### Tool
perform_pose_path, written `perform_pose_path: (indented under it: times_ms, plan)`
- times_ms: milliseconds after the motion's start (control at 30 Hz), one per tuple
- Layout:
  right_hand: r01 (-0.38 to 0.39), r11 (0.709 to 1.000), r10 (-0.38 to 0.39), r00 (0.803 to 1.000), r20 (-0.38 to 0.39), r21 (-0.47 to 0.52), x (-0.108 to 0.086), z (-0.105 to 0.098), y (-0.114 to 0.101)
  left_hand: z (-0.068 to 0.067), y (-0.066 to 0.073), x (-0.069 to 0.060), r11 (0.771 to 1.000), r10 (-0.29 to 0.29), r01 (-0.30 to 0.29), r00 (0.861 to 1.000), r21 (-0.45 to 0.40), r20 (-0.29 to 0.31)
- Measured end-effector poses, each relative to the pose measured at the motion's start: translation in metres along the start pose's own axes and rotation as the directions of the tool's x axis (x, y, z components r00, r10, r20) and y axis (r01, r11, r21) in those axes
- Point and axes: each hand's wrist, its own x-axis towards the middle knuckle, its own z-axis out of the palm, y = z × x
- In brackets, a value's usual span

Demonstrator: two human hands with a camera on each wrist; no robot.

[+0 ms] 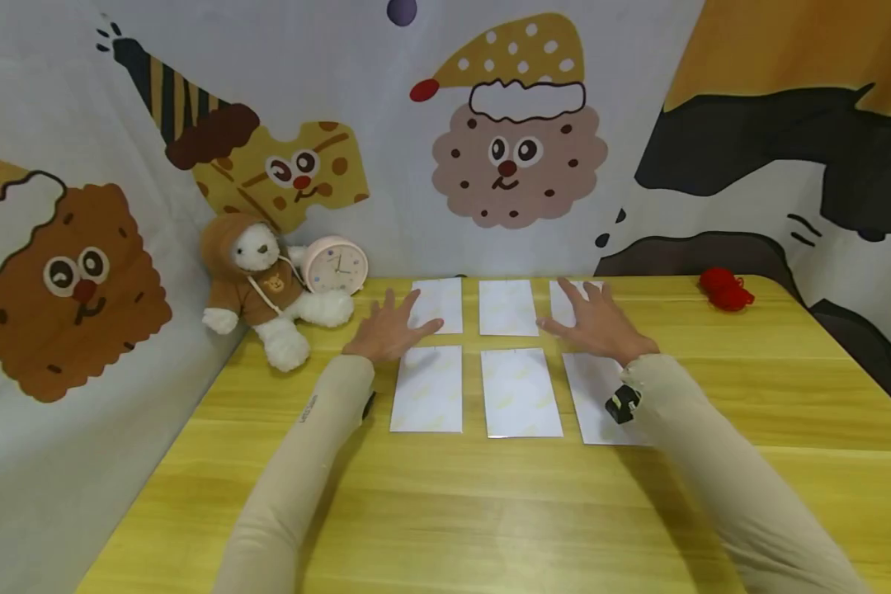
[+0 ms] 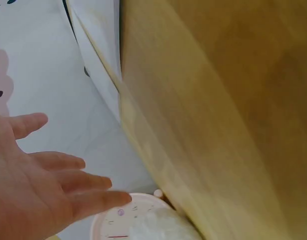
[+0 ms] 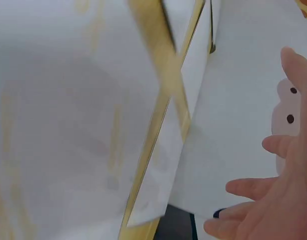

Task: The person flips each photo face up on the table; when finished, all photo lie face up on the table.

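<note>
Several white cards with faint yellow marks lie flat in two rows of three. My left hand (image 1: 391, 328) has its fingers spread, over the left edge of the back left card (image 1: 444, 307). Below that hand lies the front left card (image 1: 428, 396). My right hand (image 1: 597, 323), also spread, partly hides the back right card (image 1: 560, 311). Its wrist covers part of the front right card (image 1: 597, 412). Between the hands are the back middle card (image 1: 508, 308) and front middle card (image 1: 520, 392). Both wrist views show palms holding nothing, apart from the cards.
A white plush bear (image 1: 275, 285) in a brown hoodie sits at the back left, against a pink round clock (image 1: 336, 266). Red yarn (image 1: 725, 289) lies at the back right of the wooden table (image 1: 445, 511). A printed curtain (image 1: 401, 190) hangs behind.
</note>
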Motion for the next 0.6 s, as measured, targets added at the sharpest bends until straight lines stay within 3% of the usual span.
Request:
perform_pose_path:
  times_ms: [300,500,600]
  plan:
    - [0.076,0.975,-0.084,0.996,0.03,0.208,0.018,0.016,-0.022,0.002,-0.006,0.004,0.991,-0.021,0.029,0.998,-0.131,0.055]
    - [0.029,0.942,-0.046,0.998,0.045,0.335,0.029,0.024,-0.041,0.0,-0.011,0.009,0.97,0.024,-0.017,0.999,-0.241,0.029]
    - [-0.01,0.912,-0.012,0.999,0.051,0.411,0.033,0.029,-0.047,-0.001,-0.012,0.014,0.954,0.026,-0.022,1.0,-0.298,0.011]
